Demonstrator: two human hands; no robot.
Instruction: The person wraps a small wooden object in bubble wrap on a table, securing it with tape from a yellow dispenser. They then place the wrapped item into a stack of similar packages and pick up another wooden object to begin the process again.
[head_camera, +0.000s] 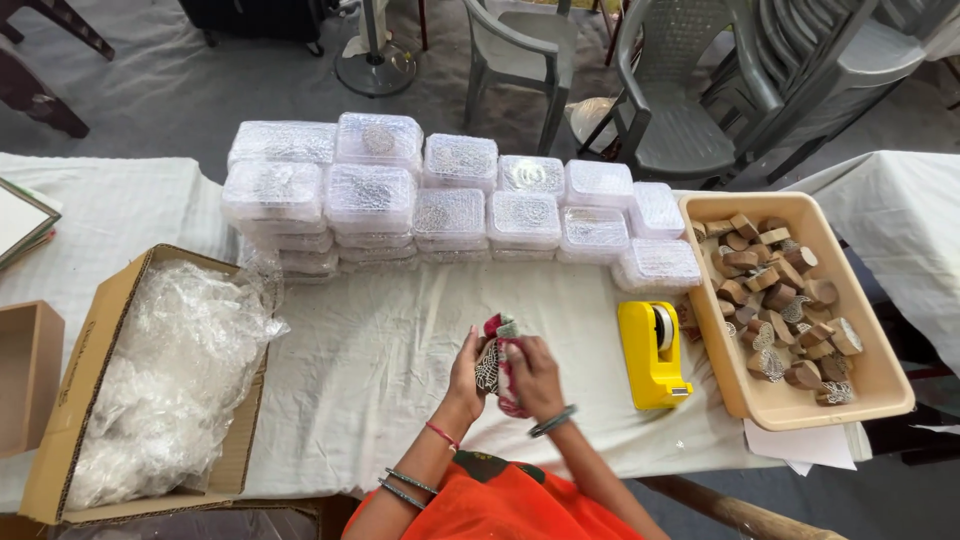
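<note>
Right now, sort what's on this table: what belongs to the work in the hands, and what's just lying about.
In use: small patterned block held by left hand and right hand; tray of wooden blocks; tape dispenser; box of bubble wrap; wrapped packs.
Lying about: plastic chairs; paper.

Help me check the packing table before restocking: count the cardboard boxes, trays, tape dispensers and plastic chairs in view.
Cardboard boxes: 2, one holding clear wrap, one at the left edge.
Beige tray of wooden blocks: 1
Yellow tape dispenser: 1
Grey plastic chairs: at least 2, with more stacked at the right.
Total: 6
</note>
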